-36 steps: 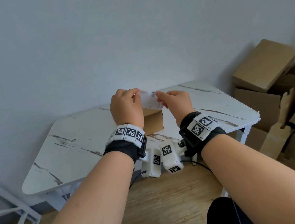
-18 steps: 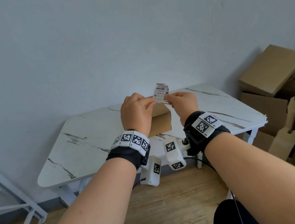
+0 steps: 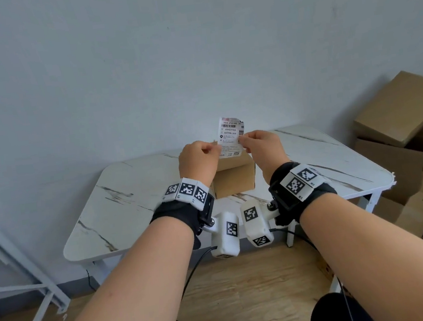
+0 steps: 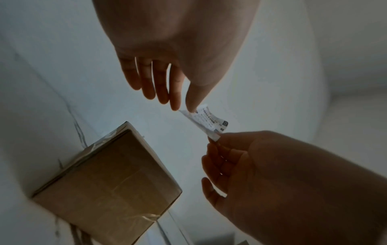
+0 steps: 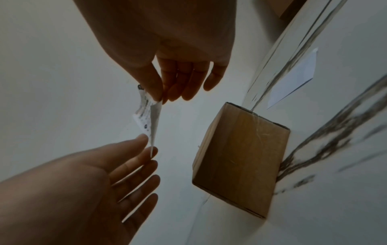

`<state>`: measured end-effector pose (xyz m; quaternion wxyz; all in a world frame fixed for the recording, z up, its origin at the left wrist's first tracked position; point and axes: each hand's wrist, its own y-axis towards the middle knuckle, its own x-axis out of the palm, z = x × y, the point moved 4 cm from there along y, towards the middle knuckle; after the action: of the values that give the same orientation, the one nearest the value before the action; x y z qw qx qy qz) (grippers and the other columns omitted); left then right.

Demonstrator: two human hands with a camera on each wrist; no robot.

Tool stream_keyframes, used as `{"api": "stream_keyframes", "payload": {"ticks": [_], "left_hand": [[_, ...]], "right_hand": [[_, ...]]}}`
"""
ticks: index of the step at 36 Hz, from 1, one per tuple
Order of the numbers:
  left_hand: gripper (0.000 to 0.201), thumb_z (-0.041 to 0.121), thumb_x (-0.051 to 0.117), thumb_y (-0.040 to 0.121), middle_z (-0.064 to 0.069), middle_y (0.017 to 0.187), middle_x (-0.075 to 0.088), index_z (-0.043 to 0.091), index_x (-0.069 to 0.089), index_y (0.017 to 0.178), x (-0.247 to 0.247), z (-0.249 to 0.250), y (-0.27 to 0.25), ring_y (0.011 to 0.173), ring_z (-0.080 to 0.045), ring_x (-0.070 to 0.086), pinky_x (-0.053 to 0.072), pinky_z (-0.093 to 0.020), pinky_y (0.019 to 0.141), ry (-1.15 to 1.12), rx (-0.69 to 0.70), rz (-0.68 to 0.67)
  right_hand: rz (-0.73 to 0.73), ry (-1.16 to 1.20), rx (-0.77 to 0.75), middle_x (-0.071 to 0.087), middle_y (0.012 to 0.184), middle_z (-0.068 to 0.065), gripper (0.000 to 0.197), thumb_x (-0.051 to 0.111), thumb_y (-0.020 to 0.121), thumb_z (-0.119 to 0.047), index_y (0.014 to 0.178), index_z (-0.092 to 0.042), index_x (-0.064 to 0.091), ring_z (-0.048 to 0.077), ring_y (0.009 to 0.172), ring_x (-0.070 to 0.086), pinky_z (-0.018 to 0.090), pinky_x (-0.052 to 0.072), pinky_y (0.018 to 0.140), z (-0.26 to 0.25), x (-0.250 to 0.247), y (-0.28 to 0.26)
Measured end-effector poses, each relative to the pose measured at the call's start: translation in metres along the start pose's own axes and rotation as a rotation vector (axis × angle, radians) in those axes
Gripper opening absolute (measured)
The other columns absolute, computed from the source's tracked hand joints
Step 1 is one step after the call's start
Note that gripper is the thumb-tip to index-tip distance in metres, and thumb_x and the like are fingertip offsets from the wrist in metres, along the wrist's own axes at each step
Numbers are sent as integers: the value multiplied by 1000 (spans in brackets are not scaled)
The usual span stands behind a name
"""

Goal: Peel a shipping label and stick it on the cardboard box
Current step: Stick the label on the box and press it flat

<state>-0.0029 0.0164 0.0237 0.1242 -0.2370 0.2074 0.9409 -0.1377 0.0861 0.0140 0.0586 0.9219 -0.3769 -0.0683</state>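
**Visitor:** What are the hands doing?

**Onlooker:** Both are raised in front of the person. The left hand [image 3: 199, 159] pinches the left edge of a small printed label [image 3: 230, 136] between thumb and forefinger; its other fingers fan loosely. The right hand [image 3: 263, 146] pinches the opposite edge the same way. In the wrist views two layers seem to part near the right pinch, so I judge the peeling is under way, not finished.

**Visitor:** And where is the box?

**Onlooker:** The cardboard box [image 3: 233, 177] sits on a white marbled table [image 3: 120, 206], just past the hands at about six o'clock from the label, well below it and not touching it. Its top is taped shut. A heap of other cartons [image 3: 400, 121] lies off at three o'clock.

**Visitor:** What comes next?

**Onlooker:** Likely drawing the backing fully away, keeping the sticky side off the fingers, then lowering the label flat onto the box. A curl or crease is the risk.
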Motion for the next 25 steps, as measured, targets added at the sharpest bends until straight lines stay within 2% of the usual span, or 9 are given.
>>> {"api": "stream_keyframes", "payload": {"ticks": [4, 7, 10, 12, 15, 17, 21, 23, 25], "left_hand": [[22, 27, 61, 90, -4, 115, 71, 13, 69, 105, 3, -7, 2, 107, -24, 64, 50, -42, 98, -52, -93, -64], [20, 27, 60, 90, -5, 111, 72, 14, 69, 104, 3, -11, 2, 105, -26, 65, 50, -44, 97, -73, -106, -65], [20, 27, 60, 90, -5, 109, 73, 15, 72, 101, 4, -14, 3, 104, -26, 66, 49, -44, 99, -96, -126, -57], [19, 27, 61, 89, -5, 107, 74, 15, 73, 97, 6, -15, 2, 103, -27, 66, 49, -45, 99, -113, -134, -57], [18, 26, 61, 89, -6, 103, 74, 14, 74, 91, 9, -12, 1, 101, -27, 66, 49, -45, 98, -132, -130, -51], [18, 26, 61, 89, -6, 102, 74, 14, 74, 89, 12, -10, 0, 100, -26, 66, 49, -44, 97, -149, -129, -38], [18, 24, 61, 88, -6, 101, 75, 12, 75, 88, 11, -10, 0, 99, -27, 67, 51, -44, 96, -212, -163, 17], [18, 23, 62, 88, -6, 102, 75, 12, 76, 90, 9, -12, 0, 100, -27, 68, 51, -43, 97, -243, -182, 37], [18, 21, 62, 89, -6, 104, 75, 11, 76, 95, 22, -15, 12, 101, -26, 67, 51, -39, 98, -265, -209, 18]], "right_hand": [[-61, -42, -20, 62, 69, -4, 22, 55, 94, -14, 72, -15, 59, 8, 62, 55, 17, 42, 58, -1, 3, -1], [-67, -72, -32, 59, 68, -4, 20, 55, 94, -15, 75, -14, 61, 9, 61, 51, 19, 41, 58, 0, 5, 0], [-39, -101, -32, 58, 68, -3, 18, 56, 94, -16, 81, -9, 67, 15, 67, 50, 27, 43, 67, 3, 5, 2], [-21, -127, -40, 57, 67, -2, 20, 56, 93, -16, 78, -11, 66, 16, 68, 49, 30, 43, 68, 4, 4, 5], [0, -182, -66, 58, 67, -4, 19, 55, 94, -18, 81, -12, 67, 15, 63, 50, 26, 44, 62, 4, 3, 9], [12, -208, -83, 61, 71, -5, 16, 56, 94, -21, 87, -12, 68, 14, 66, 54, 23, 43, 59, 3, 4, 11], [43, -210, -80, 64, 97, 0, 29, 61, 91, -27, 116, -12, 62, 17, 89, 60, 29, 49, 77, 4, 4, 12], [18, -184, -75, 64, 95, 1, 30, 64, 88, -24, 115, -10, 63, 17, 86, 60, 33, 51, 79, 7, 3, 12], [-5, -176, -64, 66, 89, 1, 20, 68, 85, -19, 103, -10, 66, 17, 81, 61, 37, 53, 81, 15, 1, 27]]}}
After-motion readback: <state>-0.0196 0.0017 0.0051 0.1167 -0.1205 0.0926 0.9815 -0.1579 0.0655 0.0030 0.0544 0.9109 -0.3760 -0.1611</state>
